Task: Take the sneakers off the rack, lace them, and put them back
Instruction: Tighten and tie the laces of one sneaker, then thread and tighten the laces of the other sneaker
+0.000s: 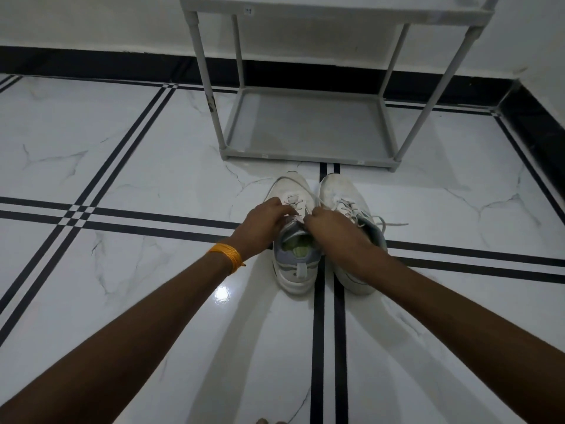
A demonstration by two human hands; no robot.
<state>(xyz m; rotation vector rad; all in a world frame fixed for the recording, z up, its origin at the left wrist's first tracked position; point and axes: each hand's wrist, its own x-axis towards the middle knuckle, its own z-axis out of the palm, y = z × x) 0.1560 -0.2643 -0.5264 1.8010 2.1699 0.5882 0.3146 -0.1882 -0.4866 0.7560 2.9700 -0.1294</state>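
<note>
Head view: I have my left hand (265,216) and right hand (328,223) pinching the lace (295,214) over the left sneaker's (295,240) tongue to tension it; the right sneaker (345,203) waits just beyond my right fingers, before the rack (305,127).

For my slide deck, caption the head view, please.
Both hands, left hand and right hand, lace the left sneaker before the rack.
</note>
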